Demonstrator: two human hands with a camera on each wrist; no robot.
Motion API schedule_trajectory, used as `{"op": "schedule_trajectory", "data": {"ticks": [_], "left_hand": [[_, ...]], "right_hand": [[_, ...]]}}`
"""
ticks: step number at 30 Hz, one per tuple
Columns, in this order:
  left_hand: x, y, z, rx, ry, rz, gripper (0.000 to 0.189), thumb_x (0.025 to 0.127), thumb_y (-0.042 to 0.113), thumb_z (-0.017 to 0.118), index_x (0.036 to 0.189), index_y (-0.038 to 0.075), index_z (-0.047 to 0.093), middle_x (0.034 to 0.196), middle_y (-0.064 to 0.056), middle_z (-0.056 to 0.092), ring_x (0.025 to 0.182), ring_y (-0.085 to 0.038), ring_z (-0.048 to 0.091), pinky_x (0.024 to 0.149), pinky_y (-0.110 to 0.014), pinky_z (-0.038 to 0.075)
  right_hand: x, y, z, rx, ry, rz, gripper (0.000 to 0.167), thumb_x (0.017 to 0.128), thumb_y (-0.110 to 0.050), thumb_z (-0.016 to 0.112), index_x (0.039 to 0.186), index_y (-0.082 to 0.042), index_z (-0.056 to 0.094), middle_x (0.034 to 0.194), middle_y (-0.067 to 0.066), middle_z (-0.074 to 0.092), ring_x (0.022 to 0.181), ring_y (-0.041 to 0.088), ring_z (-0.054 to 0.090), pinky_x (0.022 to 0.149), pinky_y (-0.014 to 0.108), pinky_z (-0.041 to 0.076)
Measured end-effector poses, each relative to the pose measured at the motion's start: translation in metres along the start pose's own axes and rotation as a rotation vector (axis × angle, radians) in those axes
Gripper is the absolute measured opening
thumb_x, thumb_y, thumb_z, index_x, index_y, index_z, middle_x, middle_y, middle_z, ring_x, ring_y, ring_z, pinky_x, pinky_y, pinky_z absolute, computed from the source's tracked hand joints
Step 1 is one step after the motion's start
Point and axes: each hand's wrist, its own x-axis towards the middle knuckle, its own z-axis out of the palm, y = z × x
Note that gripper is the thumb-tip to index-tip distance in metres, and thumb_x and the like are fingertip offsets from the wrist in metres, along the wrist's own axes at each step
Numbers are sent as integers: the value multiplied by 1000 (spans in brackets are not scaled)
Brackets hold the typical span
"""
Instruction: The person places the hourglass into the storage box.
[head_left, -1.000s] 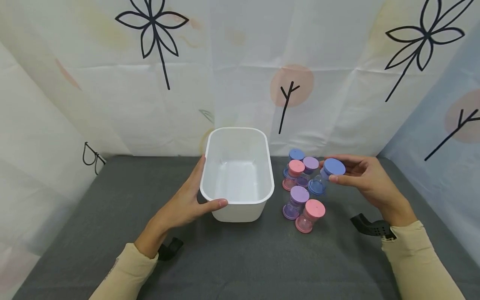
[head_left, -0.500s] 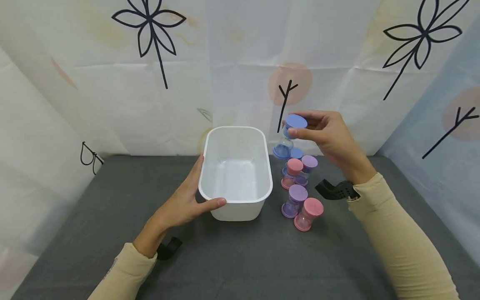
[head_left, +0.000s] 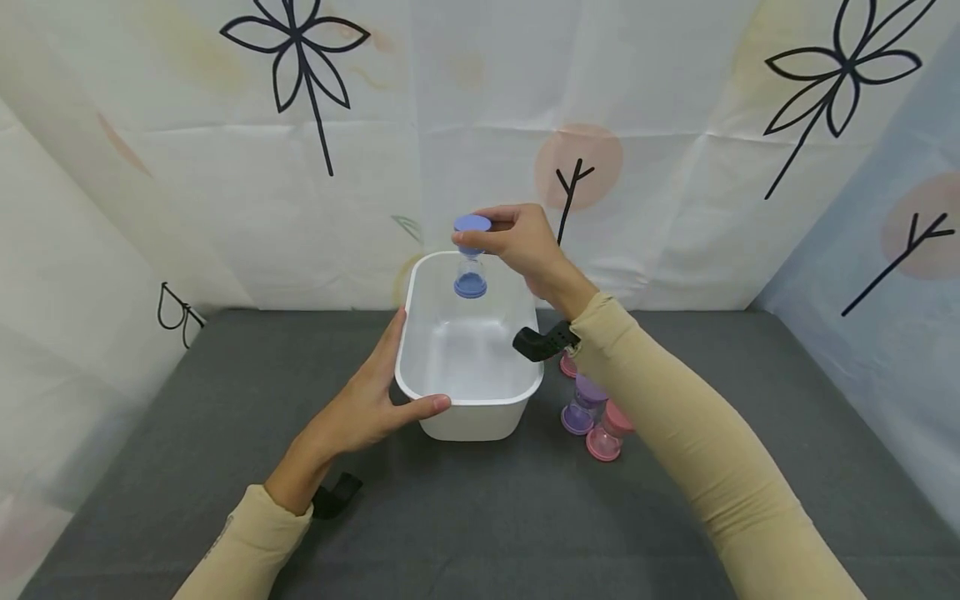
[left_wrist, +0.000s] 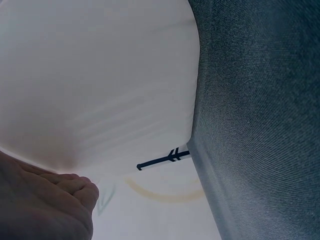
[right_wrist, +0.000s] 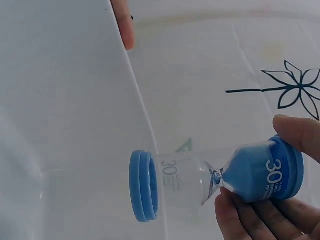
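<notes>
My right hand [head_left: 517, 242] holds a blue sand timer [head_left: 471, 271] by its upper cap, over the far part of a white plastic tub [head_left: 468, 423]. In the right wrist view, the clear timer [right_wrist: 185, 182] has "30" printed on it, and blue sand fills the end nearest the hand. The thumb lies on the cap and the fingers curl beneath the glass. My left hand [head_left: 367, 400] rests against the tub's near left corner, thumb along the front rim and fingers stretched along the left side. In the left wrist view, those fingers [left_wrist: 75, 187] lie close to the tub's outer wall.
Right of the tub, a purple sand timer [head_left: 581, 408] and a pink sand timer [head_left: 606, 433] stand on the dark grey cloth [head_left: 465, 525]. The right forearm hides most of the other timers behind them. A patterned white curtain [head_left: 480, 108] closes off the back.
My right hand has lifted the blue sand timer from the group on the right and carried it left, over the tub. The left hand stays at the tub.
</notes>
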Motion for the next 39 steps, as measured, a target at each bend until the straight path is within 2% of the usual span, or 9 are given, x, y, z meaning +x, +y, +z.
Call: {"op": "schedule_trajectory", "data": {"ticks": [7,12,16,21,24,29,35,39], "left_hand": [[-1,0,1,29,1,0,117,86,29,83,164,28,-5,169,2,3,144,-24,30,111,-58,30],[-3,-1,0,65,9,-32,118,86,30,82,164,24,-6,169,1,-1,149,-26,21,113,-61,25],[-3,0,0,68,5,-38,119,85,28,83,164,22,-6,169,-1,-1,149,-28,21,113,-61,24],[-3,-1,0,82,4,-27,119,86,30,83,164,23,-6,169,0,0,150,-27,21,114,-61,23],[-3,-2,0,99,7,-30,118,87,33,82,164,24,-7,170,2,0,150,-26,20,114,-61,24],[-3,-1,-1,111,9,-38,117,87,37,81,163,30,-8,170,4,-1,151,-24,19,114,-60,25],[-3,-1,-1,103,0,-35,118,88,35,81,163,27,-9,170,4,-1,151,-24,20,113,-59,25],[-3,-3,0,111,3,-33,117,88,36,80,163,24,-9,170,2,-2,151,-23,19,114,-60,25]], "right_hand": [[22,7,30,49,70,145,42,85,-12,83,121,5,69,114,14,70,100,24,70,88,29,55],[26,13,49,66,157,199,46,84,-14,85,122,6,68,113,12,70,97,21,69,87,29,54],[25,22,57,-4,221,250,41,82,-18,87,115,1,71,110,8,71,97,19,66,89,31,52],[24,31,60,-98,258,276,35,79,-18,86,108,-2,74,109,5,69,102,19,61,93,35,49],[23,34,61,-122,251,278,34,77,-17,86,106,-2,75,109,5,68,102,20,59,93,35,49],[23,38,62,-160,193,307,35,77,-15,87,106,0,73,109,7,67,101,20,59,92,34,49],[23,42,64,-281,136,334,49,76,-11,88,119,3,69,119,14,67,107,23,62,95,34,50],[22,45,64,-339,103,333,48,75,-9,88,118,2,70,118,13,68,106,23,62,95,34,50]]}}
